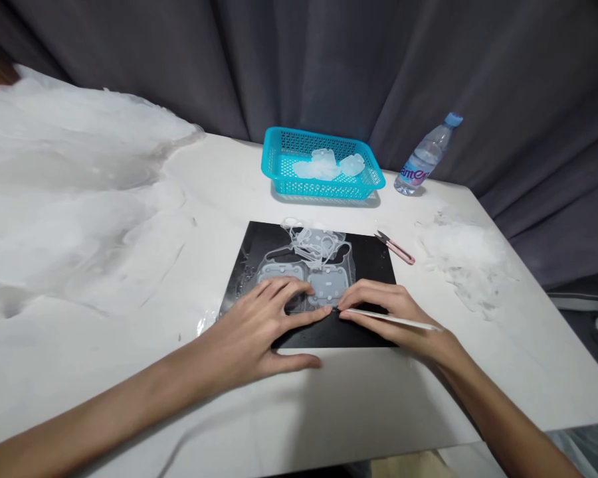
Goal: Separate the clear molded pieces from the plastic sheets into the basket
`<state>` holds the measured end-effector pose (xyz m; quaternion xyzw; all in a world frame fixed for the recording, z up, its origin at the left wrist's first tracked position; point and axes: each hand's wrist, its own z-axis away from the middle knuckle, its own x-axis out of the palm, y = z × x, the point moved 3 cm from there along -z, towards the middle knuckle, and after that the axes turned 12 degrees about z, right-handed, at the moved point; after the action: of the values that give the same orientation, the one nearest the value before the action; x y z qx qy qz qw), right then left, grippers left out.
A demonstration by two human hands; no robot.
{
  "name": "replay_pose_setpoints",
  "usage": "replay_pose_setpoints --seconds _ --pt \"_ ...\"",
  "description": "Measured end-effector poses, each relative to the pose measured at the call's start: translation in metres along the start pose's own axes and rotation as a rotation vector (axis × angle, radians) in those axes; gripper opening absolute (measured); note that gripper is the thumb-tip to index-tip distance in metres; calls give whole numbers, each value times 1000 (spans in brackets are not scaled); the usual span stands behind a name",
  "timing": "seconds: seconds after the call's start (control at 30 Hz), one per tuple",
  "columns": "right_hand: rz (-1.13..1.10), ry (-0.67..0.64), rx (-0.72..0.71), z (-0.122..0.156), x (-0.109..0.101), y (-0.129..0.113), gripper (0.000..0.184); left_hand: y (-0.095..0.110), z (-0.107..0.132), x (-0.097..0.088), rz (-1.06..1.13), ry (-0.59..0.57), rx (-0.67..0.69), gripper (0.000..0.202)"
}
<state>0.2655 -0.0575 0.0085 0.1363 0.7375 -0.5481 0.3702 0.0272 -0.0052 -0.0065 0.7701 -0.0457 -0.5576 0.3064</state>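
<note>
A black mat [373, 262] lies in the middle of the white table [339, 398]. On it rests a translucent moulded sheet of clear plastic pieces [323, 282] with a tangle of trimmed strips [311, 240] at its far edge. My left hand [264, 325] lies flat with its fingers spread, pressing down on the sheet's near left part. My right hand [393, 315] pinches a thin white stick-like tool [403, 321], whose tip meets the sheet's near edge beside my left fingertips.
A turquoise basket [279, 166] holding clear plastic pieces stands at the back. A water bottle [423, 159] is at the back right. Small pink snips [396, 247] lie right of the mat. Plastic scraps [466, 262] pile at the right; crumpled white plastic film [70, 192] covers the left.
</note>
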Motion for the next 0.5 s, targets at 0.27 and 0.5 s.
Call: replay_pose_setpoints --seconds 0.27,0.5 --pt "64 -9 -25 0 7 0 13 -4 3 4 115 -37 41 63" --pt "239 18 -166 -1 7 -8 15 -3 2 2 212 -22 10 64"
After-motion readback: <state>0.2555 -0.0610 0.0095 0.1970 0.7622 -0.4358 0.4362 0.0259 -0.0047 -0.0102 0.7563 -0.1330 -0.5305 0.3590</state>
